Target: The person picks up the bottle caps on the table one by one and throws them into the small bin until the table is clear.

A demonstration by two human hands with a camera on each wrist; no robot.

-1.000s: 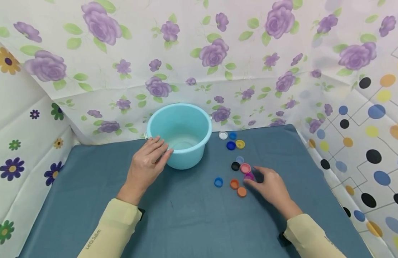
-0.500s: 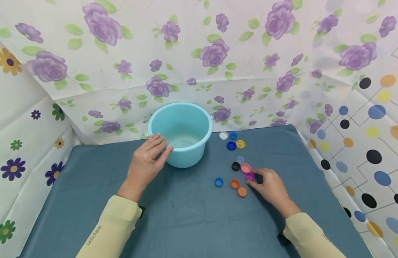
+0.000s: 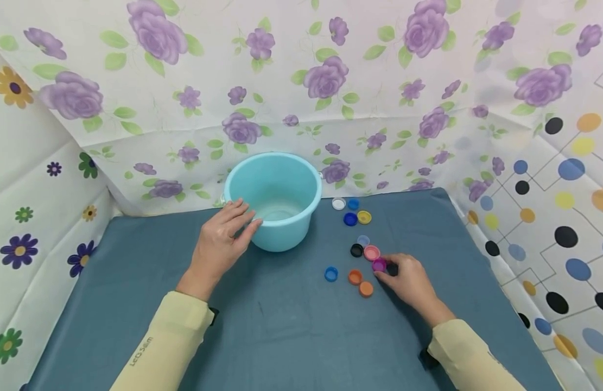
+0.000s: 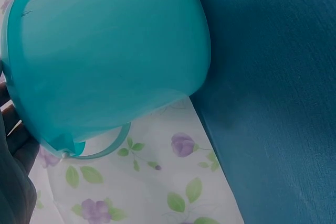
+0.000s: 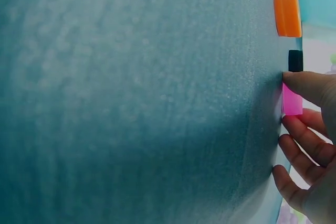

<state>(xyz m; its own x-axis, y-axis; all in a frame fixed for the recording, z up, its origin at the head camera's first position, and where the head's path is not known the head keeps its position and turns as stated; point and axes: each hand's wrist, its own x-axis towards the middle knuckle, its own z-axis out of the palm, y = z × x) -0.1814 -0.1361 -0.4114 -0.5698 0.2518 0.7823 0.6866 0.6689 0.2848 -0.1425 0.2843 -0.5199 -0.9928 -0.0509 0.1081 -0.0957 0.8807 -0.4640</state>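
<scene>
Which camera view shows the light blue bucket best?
The head view: the bucket shows inside and out, partly behind the left hand. The left wrist view shows its side and handle; the right wrist view catches only part.

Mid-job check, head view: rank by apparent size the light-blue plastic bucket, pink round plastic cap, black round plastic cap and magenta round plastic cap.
1. Light-blue plastic bucket, by far
2. Pink round plastic cap
3. Black round plastic cap, slightly smaller
Unranked: magenta round plastic cap; the right hand's grip partly covers it.
</scene>
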